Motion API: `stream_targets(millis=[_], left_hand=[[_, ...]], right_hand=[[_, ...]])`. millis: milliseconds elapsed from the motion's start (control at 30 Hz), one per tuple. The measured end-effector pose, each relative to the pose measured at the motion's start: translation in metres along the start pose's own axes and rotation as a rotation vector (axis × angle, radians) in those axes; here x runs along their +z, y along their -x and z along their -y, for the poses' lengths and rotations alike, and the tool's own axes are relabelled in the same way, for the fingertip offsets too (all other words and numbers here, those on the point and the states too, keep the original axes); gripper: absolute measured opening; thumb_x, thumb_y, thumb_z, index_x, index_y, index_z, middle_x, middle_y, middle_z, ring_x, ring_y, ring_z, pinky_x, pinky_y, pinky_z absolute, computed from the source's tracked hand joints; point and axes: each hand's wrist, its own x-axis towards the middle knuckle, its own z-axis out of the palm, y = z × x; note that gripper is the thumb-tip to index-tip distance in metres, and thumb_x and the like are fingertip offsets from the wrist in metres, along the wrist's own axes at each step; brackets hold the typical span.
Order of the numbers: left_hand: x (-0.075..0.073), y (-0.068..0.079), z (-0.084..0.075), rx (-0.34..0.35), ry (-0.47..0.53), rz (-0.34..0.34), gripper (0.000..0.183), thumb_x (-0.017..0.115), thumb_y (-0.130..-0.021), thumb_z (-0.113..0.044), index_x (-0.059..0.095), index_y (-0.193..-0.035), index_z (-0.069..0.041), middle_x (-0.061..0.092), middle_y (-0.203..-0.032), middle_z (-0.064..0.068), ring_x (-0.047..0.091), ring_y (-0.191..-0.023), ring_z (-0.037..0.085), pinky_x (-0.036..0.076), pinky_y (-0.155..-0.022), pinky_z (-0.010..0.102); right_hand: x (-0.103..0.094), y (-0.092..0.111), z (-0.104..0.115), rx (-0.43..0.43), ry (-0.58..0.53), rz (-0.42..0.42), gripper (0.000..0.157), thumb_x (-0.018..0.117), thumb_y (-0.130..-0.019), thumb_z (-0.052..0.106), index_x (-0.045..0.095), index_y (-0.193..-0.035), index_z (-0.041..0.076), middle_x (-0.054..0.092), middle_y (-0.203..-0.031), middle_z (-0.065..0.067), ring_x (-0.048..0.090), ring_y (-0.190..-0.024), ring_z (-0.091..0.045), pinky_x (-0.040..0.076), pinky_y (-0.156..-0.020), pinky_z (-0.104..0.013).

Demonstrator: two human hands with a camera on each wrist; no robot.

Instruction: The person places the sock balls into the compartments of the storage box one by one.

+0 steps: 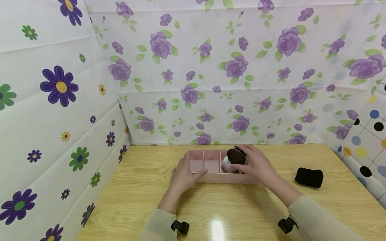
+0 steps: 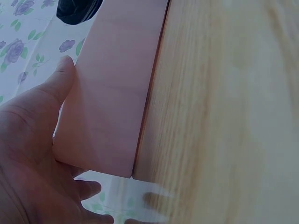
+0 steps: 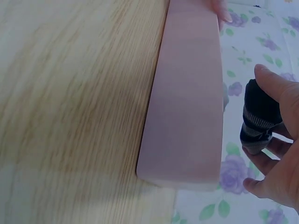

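Note:
A pink box (image 1: 227, 178) with several compartments stands on the table. My left hand (image 1: 184, 175) holds its left end, thumb over the front rim and fingers around the end; in the left wrist view the thumb (image 2: 65, 77) lies along the top edge. My right hand (image 1: 256, 164) pinches a dark rolled sock (image 1: 236, 155) above the right part of the box. In the right wrist view this sock (image 3: 259, 114) shows grey stripes and is clear of the rim. Below it a white rolled item (image 1: 228, 165) sits in a compartment, partly hidden by the sock and hand.
A black rolled bundle (image 1: 309, 177) lies on the wooden table (image 1: 144, 187) to the right of the box. A flowered cloth (image 1: 211, 77) hangs behind the table's far edge, with more patterned cloth on the left and right sides.

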Motion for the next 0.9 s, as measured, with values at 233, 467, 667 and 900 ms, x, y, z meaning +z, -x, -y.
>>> stream_targets(millis=[233, 467, 667, 900], left_hand=[[-0.001, -0.001, -0.001, -0.003, 0.0, -0.007, 0.118, 0.075, -0.096, -0.072, 0.017, -0.178, -0.009, 0.027, -0.18, 0.016, 0.025, -0.164, 0.048, 0.016, -0.123, 0.082], [-0.001, -0.001, -0.001, 0.005, 0.007, -0.016, 0.117, 0.076, -0.096, -0.07, 0.019, -0.178, -0.009, 0.029, -0.18, 0.016, 0.026, -0.163, 0.05, 0.017, -0.121, 0.084], [-0.001, 0.0, 0.0, 0.003, 0.0, -0.013, 0.118, 0.075, -0.096, -0.072, 0.018, -0.177, -0.008, 0.029, -0.18, 0.016, 0.026, -0.163, 0.049, 0.017, -0.121, 0.084], [0.0, 0.0, 0.001, -0.002, 0.004, -0.005, 0.119, 0.074, -0.096, -0.073, 0.017, -0.178, -0.01, 0.027, -0.18, 0.015, 0.024, -0.164, 0.048, 0.016, -0.123, 0.083]], right_hand=[[0.01, -0.013, 0.012, 0.014, -0.022, 0.04, 0.085, 0.093, -0.093, 0.038, 0.055, -0.162, 0.006, 0.059, -0.154, -0.017, 0.065, -0.13, -0.041, 0.057, -0.101, -0.061], [0.02, -0.022, 0.023, -0.009, 0.001, 0.054, 0.085, 0.091, -0.093, 0.044, 0.055, -0.163, 0.012, 0.06, -0.155, -0.013, 0.067, -0.129, -0.038, 0.055, -0.104, -0.063], [0.028, -0.027, 0.027, -0.024, -0.053, 0.069, 0.085, 0.092, -0.093, 0.036, 0.054, -0.165, 0.013, 0.058, -0.158, -0.013, 0.066, -0.133, -0.038, 0.059, -0.102, -0.058], [0.039, -0.032, 0.026, -0.039, -0.105, 0.097, 0.085, 0.092, -0.094, 0.034, 0.052, -0.166, 0.013, 0.055, -0.161, -0.015, 0.066, -0.133, -0.037, 0.06, -0.099, -0.054]])
